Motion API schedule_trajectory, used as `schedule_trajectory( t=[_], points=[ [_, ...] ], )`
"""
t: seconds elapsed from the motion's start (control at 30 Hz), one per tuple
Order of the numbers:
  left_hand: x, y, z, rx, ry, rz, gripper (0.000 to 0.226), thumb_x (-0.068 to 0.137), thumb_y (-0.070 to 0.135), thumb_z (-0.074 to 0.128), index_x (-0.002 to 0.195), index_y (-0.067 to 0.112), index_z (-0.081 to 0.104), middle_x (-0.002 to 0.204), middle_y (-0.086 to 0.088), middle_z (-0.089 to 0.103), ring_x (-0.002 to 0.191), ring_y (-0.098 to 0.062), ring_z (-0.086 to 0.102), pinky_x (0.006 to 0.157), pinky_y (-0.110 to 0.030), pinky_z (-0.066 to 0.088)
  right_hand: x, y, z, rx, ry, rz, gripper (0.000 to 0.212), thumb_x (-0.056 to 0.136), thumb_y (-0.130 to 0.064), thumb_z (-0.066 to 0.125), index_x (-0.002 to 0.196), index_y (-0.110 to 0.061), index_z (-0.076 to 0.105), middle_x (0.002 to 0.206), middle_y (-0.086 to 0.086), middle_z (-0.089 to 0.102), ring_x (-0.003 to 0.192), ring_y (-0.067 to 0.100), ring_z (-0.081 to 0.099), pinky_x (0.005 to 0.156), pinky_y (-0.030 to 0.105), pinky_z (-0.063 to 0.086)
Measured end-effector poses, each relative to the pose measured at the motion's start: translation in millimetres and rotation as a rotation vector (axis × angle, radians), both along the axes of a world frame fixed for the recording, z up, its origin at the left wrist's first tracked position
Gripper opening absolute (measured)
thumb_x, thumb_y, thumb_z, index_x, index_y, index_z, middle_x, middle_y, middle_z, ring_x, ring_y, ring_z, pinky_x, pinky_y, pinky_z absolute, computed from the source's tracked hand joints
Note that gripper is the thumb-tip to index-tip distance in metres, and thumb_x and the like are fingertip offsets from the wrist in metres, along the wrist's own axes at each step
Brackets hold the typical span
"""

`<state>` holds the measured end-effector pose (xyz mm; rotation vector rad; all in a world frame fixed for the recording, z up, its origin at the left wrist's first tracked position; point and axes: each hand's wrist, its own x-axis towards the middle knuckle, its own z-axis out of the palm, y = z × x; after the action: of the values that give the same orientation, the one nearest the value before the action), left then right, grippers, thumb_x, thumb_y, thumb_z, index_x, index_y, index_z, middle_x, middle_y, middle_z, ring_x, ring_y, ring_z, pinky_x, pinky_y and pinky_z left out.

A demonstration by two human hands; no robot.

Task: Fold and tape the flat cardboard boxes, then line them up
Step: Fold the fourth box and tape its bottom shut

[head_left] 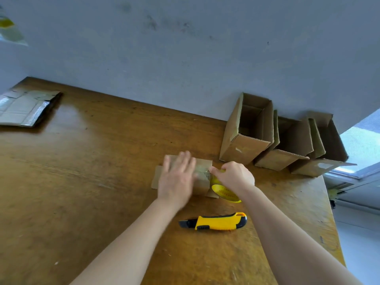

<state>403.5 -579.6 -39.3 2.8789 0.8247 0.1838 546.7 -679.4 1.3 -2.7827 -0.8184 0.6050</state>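
A small cardboard box (202,182) lies on the wooden table (92,182) in front of me, with clear tape across its top. My left hand (177,177) lies flat on the box, fingers spread, and looks blurred. My right hand (234,175) grips a yellow tape roll (225,192) at the box's right end, with the tape running onto the box. Three folded boxes (246,130) (285,149) (322,149) stand open in a row against the wall at the back right. A stack of flat cardboard boxes (24,108) lies at the far left.
A yellow and black utility knife (216,222) lies on the table just in front of the box, between my forearms. A grey wall (185,48) runs behind the table. The table's right edge drops off beside a window frame (353,171).
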Motion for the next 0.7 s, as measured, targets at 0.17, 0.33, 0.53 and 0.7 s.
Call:
schedule_trajectory(
  t=[0.17, 0.33, 0.53, 0.7],
  points=[
    [-3.1, -34.5, -6.3, -0.041, 0.103, -0.225, 0.071, 0.099, 0.056, 0.007, 0.145, 0.012, 0.037, 0.152, -0.004, 0.038, 0.143, -0.018, 0.03, 0.116, -0.041, 0.026, -1.7, 1.0, -1.6, -0.008, -0.003, -0.033, 0.06, 0.089, -0.066, 0.046, 0.115, -0.018, 0.07, 0.093, -0.003, 0.065, 0.081, 0.017, 0.06, 0.058, 0.025, 0.045],
    [-38.2, 15.4, -5.8, 0.008, 0.091, -0.038, 0.076, 0.094, 0.067, 0.007, 0.149, 0.018, 0.027, 0.156, 0.002, 0.021, 0.146, -0.012, 0.015, 0.119, -0.041, 0.011, -2.1, -0.7, -1.9, -0.005, 0.072, -0.02, 0.062, 0.088, -0.068, 0.047, 0.111, -0.015, 0.069, 0.086, -0.003, 0.064, 0.079, 0.018, 0.064, 0.06, 0.027, 0.051],
    [-37.3, 19.9, 8.7, -0.008, 0.165, 0.112, 0.075, 0.093, 0.064, 0.002, 0.153, 0.02, 0.014, 0.161, 0.003, 0.004, 0.148, -0.014, -0.005, 0.116, -0.051, -0.012, -25.2, 2.5, -2.0, 0.022, 0.154, -0.008, 0.056, 0.091, -0.064, 0.045, 0.101, -0.016, 0.071, 0.085, 0.001, 0.069, 0.079, 0.022, 0.067, 0.068, 0.032, 0.056],
    [-32.6, 28.9, 27.2, -0.051, 0.113, 0.218, 0.052, 0.099, 0.028, 0.038, 0.15, 0.022, 0.028, 0.16, -0.006, 0.014, 0.148, -0.024, 0.005, 0.118, -0.045, 0.009, -68.9, 20.7, -7.0, 0.145, 0.418, -0.004, 0.042, 0.095, -0.04, 0.045, 0.061, -0.017, 0.052, 0.061, -0.001, 0.057, 0.059, 0.019, 0.057, 0.058, 0.029, 0.045]
  ],
)
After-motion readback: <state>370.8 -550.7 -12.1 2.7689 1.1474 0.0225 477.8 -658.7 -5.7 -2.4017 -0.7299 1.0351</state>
